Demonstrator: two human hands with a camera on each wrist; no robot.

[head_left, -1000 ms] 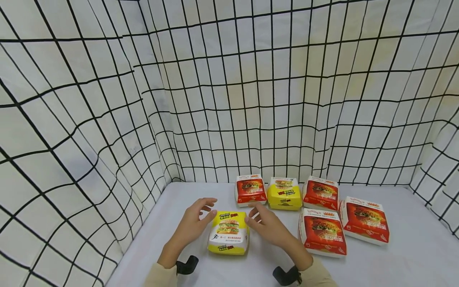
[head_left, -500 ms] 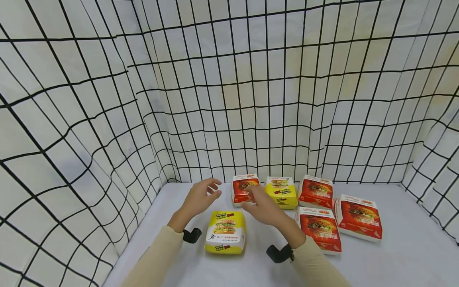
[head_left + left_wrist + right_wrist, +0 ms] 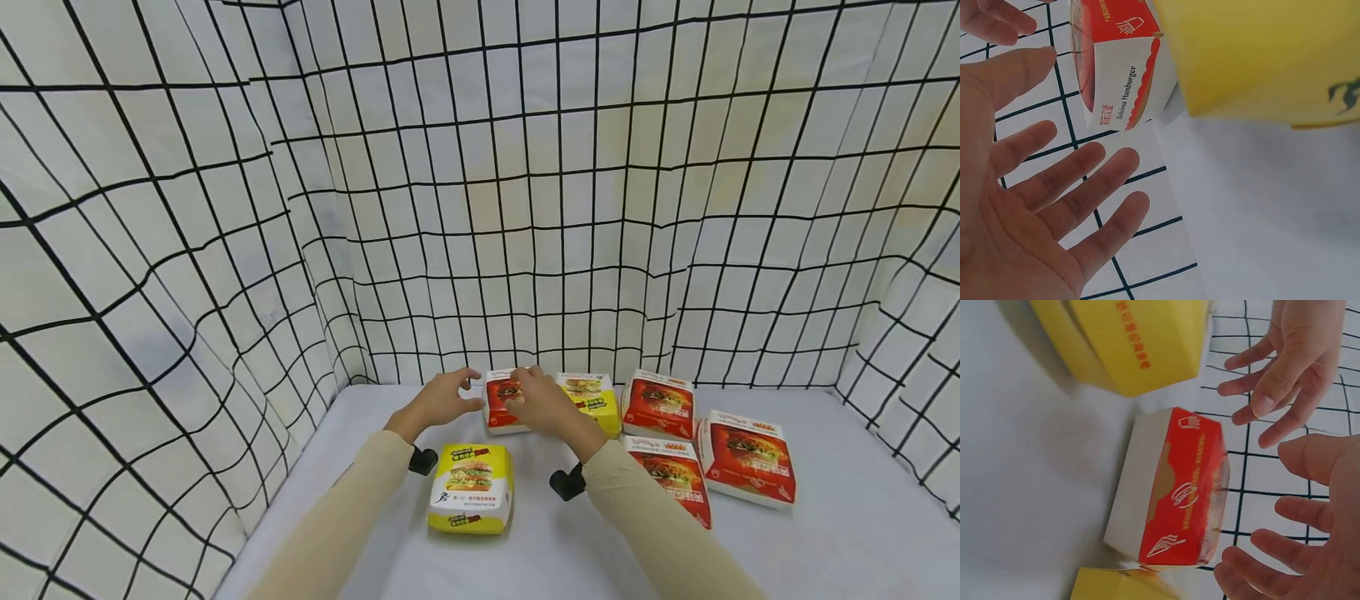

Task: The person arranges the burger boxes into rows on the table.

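Note:
A red-and-white burger box (image 3: 498, 410) stands at the back left of the white table, partly hidden behind my right hand (image 3: 546, 404). My left hand (image 3: 444, 398) is at its left side, thumb and fingers spread and holding nothing. In the left wrist view the palm of that hand (image 3: 1035, 212) shows beside the end of the red box (image 3: 1124, 75). The right wrist view has my right hand (image 3: 1294, 544) with fingers extended, apart from the red box (image 3: 1179, 494). Nearer the front, below both hands, a yellow burger box (image 3: 471, 487) lies flat.
Another yellow burger box (image 3: 600, 410) stands right of the red one, partly behind my right hand. Further right are three red boxes: one at the back (image 3: 660, 404), one in front (image 3: 675, 475), one outermost (image 3: 750, 457). Black netting (image 3: 495, 212) over white sheeting encloses the table.
Both hands have left the sides of the front yellow box and moved forward to the back-left red box. The boxes have kept their places on the table.

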